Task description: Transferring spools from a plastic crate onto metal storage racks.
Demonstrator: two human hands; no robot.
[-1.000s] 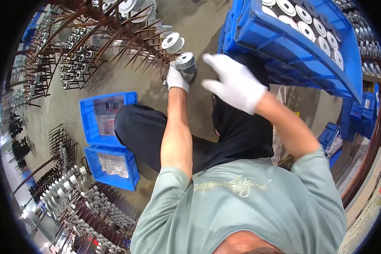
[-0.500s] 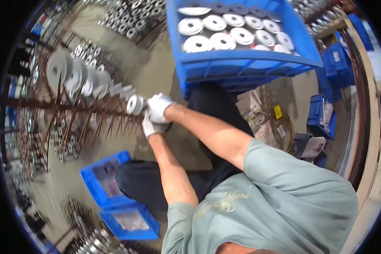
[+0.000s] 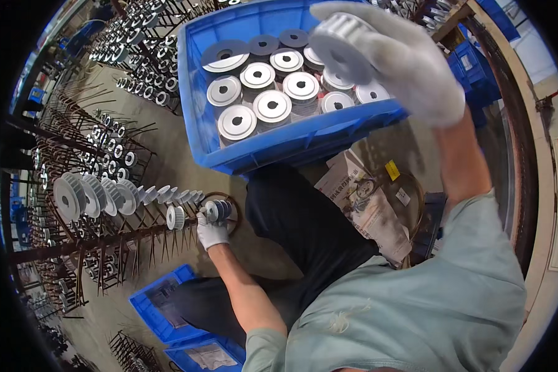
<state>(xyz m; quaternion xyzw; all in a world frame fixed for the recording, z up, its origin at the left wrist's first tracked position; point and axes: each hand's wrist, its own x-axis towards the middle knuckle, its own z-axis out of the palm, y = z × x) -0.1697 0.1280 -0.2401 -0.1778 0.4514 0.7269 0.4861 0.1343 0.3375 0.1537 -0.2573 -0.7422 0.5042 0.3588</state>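
Note:
My right hand (image 3: 409,71), in a white glove, is raised over the far right part of a blue crate (image 3: 226,162). Its fingers are closed around a silver toothed pulley (image 3: 338,46). In the crate stand several silver pulleys (image 3: 273,106) with keyed bores facing up. Lower left, my gloved left hand (image 3: 212,232) is closed at the end of a rusty rack (image 3: 127,232). A small grey pulley (image 3: 216,211) sits right against its fingers; I cannot tell what they grip. Another toothed pulley (image 3: 175,217) hangs on the rack just left of that hand.
Larger toothed pulleys (image 3: 71,197) line the rack farther left. Other loaded racks (image 3: 115,146) stand behind it. Two small blue bins (image 3: 161,304) lie by my left knee. Printed paper (image 3: 359,201) and a coiled hoop (image 3: 420,217) are on the floor right of my leg.
My hands were together at the rack's end and are now apart. The right has swung up and right over the crate with a pulley. The view has shifted too.

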